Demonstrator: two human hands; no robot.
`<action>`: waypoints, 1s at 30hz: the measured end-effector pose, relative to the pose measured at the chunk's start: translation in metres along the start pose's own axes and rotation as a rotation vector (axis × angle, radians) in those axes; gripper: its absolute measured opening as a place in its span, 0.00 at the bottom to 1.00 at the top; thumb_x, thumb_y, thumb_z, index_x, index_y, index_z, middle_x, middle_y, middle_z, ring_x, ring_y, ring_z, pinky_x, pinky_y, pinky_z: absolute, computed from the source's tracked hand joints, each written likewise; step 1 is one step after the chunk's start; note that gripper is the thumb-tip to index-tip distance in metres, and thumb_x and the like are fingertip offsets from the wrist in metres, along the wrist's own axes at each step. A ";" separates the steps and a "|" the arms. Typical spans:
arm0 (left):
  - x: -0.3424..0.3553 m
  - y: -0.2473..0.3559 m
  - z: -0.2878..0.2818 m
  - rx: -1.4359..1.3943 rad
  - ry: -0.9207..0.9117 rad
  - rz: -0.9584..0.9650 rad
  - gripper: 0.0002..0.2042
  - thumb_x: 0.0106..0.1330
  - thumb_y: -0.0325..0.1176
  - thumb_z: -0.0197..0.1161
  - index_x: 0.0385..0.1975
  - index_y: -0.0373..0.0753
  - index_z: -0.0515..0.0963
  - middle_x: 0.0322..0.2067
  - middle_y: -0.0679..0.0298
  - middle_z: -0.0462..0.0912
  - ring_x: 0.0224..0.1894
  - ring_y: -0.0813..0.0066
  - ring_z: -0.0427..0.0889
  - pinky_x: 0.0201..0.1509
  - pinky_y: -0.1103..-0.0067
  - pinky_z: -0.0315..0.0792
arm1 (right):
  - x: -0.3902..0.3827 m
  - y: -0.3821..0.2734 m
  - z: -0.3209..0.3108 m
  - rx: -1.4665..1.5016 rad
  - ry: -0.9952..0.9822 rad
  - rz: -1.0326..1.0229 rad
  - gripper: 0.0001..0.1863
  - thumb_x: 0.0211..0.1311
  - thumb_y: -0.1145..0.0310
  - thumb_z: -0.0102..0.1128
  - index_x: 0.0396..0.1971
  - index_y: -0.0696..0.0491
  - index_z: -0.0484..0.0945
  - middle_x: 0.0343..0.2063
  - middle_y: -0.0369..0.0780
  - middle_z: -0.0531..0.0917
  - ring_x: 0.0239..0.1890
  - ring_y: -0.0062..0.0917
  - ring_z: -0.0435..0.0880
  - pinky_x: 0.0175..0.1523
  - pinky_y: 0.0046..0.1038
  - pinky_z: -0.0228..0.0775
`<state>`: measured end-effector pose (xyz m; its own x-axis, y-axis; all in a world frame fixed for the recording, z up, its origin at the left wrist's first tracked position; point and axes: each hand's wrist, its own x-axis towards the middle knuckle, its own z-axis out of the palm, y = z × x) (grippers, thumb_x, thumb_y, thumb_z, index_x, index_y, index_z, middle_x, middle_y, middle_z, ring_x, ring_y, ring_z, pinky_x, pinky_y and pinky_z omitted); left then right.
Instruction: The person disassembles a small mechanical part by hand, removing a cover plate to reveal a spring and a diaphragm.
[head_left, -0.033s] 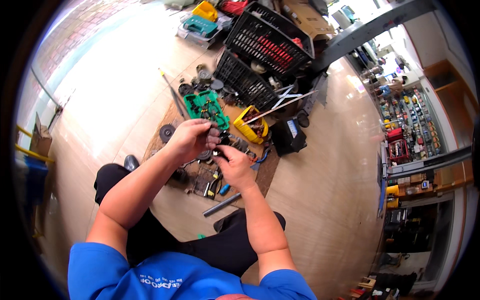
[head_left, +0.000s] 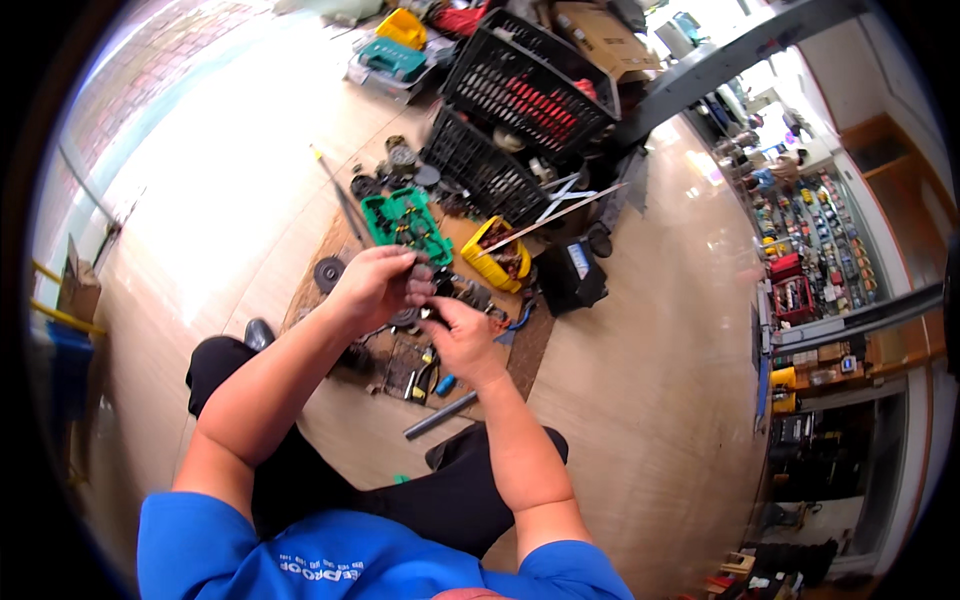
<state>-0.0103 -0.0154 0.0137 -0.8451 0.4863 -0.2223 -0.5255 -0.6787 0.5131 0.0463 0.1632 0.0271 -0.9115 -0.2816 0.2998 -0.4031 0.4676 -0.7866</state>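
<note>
My left hand (head_left: 382, 283) is raised over the work board (head_left: 535, 345), its fingers curled together. Close beside it is my right hand (head_left: 466, 340), thumb and fingertips pinched. Whatever lies between the fingers is too small and dark to make out. Just beyond the hands lies an open green case (head_left: 430, 243) with dark pieces inside. To its right a yellow bin (head_left: 478, 268) holds brownish parts. Below the hands are pliers (head_left: 424, 380) with yellow and black handles and a tool with a blue handle (head_left: 445, 385).
Black plastic crates (head_left: 490, 165) are stacked at the far side. A black box (head_left: 568, 277) stands right of the yellow bin. A dark disc (head_left: 328, 273) lies at the board's left, and a grey tube (head_left: 440, 416) lies near my legs. Stocked shelves (head_left: 815, 240) line the right.
The whole view has shifted slightly. Both hands keep nearly the same pose, close together over the board.
</note>
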 end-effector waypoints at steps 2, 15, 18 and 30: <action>-0.003 -0.001 0.009 0.053 0.049 -0.017 0.09 0.70 0.29 0.53 0.43 0.31 0.73 0.33 0.56 0.81 0.33 0.64 0.83 0.37 0.72 0.79 | -0.003 0.001 -0.001 -0.058 0.015 -0.042 0.12 0.55 0.72 0.66 0.40 0.58 0.80 0.34 0.49 0.82 0.37 0.43 0.83 0.42 0.34 0.76; -0.006 -0.005 0.000 0.068 -0.094 -0.117 0.08 0.71 0.29 0.53 0.42 0.30 0.73 0.31 0.53 0.82 0.30 0.62 0.84 0.35 0.71 0.79 | -0.006 0.006 -0.002 -0.055 -0.056 -0.078 0.07 0.55 0.73 0.66 0.33 0.56 0.79 0.28 0.45 0.79 0.32 0.40 0.81 0.37 0.32 0.73; -0.007 -0.006 -0.002 0.068 -0.133 -0.133 0.08 0.71 0.29 0.53 0.42 0.29 0.73 0.30 0.53 0.82 0.31 0.63 0.84 0.35 0.72 0.79 | -0.009 0.008 -0.003 -0.080 -0.059 -0.109 0.08 0.55 0.72 0.67 0.34 0.56 0.80 0.27 0.44 0.79 0.31 0.39 0.80 0.36 0.32 0.72; -0.017 0.006 0.008 0.404 -0.287 -0.289 0.11 0.71 0.29 0.54 0.42 0.26 0.77 0.31 0.53 0.84 0.30 0.64 0.85 0.37 0.71 0.81 | -0.005 0.019 -0.014 0.133 -0.348 -0.054 0.03 0.57 0.74 0.60 0.28 0.57 0.75 0.27 0.43 0.80 0.29 0.35 0.80 0.38 0.29 0.73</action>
<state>0.0013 -0.0233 0.0272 -0.5821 0.7892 -0.1958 -0.6042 -0.2586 0.7537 0.0418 0.1853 0.0180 -0.7981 -0.5810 0.1595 -0.4147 0.3378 -0.8449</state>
